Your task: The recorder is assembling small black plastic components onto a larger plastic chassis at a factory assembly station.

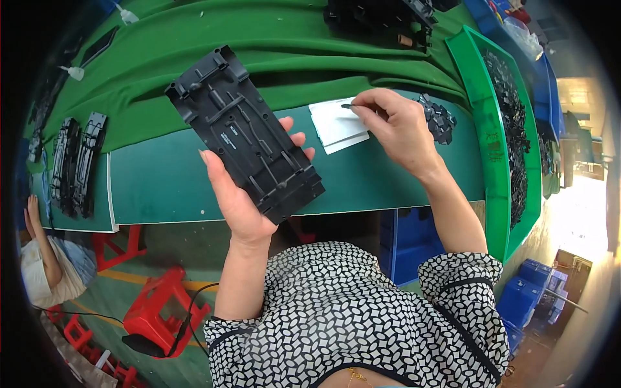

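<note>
At frame centre, the left hand [240,194] grips a black plastic panel [244,132]; the right hand [396,126] pinches a small dark pin [347,106] over white cards [336,126] on the table [168,181].

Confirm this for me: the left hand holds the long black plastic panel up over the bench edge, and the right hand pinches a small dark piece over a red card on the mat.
One detail is off: the card is white, not red. The head view shows the right hand pinching the small dark piece over it on the green mat, while the left hand holds the long black plastic panel up over the bench edge.
</note>
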Demonstrator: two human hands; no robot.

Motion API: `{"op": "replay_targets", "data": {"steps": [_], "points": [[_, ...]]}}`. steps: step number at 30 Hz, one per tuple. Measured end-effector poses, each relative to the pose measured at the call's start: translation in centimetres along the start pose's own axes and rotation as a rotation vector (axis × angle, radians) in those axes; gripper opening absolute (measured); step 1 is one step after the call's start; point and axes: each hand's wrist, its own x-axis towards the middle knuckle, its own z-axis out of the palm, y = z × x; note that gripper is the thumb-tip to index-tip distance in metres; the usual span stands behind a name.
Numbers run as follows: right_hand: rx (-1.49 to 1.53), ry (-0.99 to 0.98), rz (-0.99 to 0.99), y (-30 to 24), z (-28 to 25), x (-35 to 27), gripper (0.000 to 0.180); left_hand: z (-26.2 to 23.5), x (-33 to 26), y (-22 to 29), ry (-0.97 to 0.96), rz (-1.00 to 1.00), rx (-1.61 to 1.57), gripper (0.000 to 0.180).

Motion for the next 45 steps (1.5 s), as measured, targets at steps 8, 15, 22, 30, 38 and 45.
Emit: {"op": "replay_targets", "data": {"steps": [8, 15, 22, 30, 38, 45], "points": [[-0.122, 0.01, -0.188, 0.9, 0.6, 0.0, 0.01, 0.0, 0.0, 0.0, -0.003, 0.006, 0.006, 0.071], [-0.282, 0.019, -0.375, 1.1, 0.8, 0.5, 0.008, 0.1, 0.1, 0.0, -0.005, 0.001, 0.013, 0.071], [-0.257, 0.028, -0.333, 1.3, 0.9, 0.2, 0.007, 0.0, 0.1, 0.0, -0.015, 0.001, 0.005, 0.071], [-0.229, 0.053, -0.315, 1.1, 1.3, -0.3, 0.006, -0.3, -0.1, 0.2, -0.013, 0.015, 0.017, 0.072], [0.072, 0.096, -0.283, -4.4, -0.9, -3.3, 0.014, -0.5, 0.2, -0.1, -0.081, 0.0, -0.044, 0.074], [-0.142, 0.094, -0.97, -5.4, 4.0, -6.0, 0.035, -0.8, 0.0, -0.2, -0.084, 0.047, 0.168, 0.076]]}}
